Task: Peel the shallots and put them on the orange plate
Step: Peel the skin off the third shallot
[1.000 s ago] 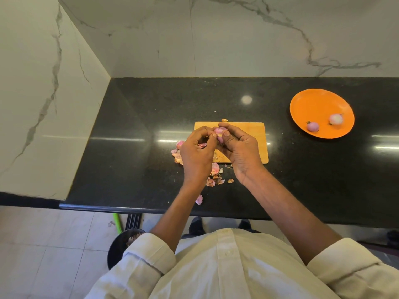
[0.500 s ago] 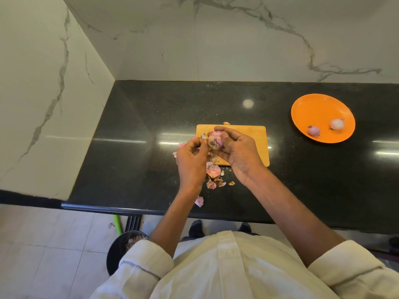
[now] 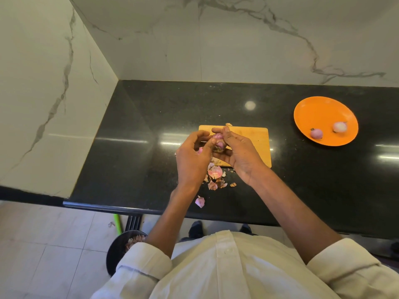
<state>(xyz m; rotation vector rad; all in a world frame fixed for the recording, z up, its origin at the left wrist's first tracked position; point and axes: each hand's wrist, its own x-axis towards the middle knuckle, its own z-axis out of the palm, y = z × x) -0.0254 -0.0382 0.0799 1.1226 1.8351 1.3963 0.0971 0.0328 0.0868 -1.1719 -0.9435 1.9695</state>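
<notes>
— Papery pink skin half off the shallot [image 3: 219, 143], held over the cutting board [image 3: 254, 139] — right hand [image 3: 241, 156] fingers curled round it.
— Left hand [image 3: 191, 158] pinching at the skin. Peel toward the root, then right to the orange plate [image 3: 317, 113].

Counter [image 3: 151, 117]: cutting board [image 3: 257, 143] at centre, peel scraps [image 3: 214, 175] off its near-left corner toward the front edge. Plate [image 3: 319, 117] toward the right end, two peeled shallots [image 3: 316, 133] on its near side. Both hands hold a shallot [image 3: 219, 143] over the board's left end.
</notes>
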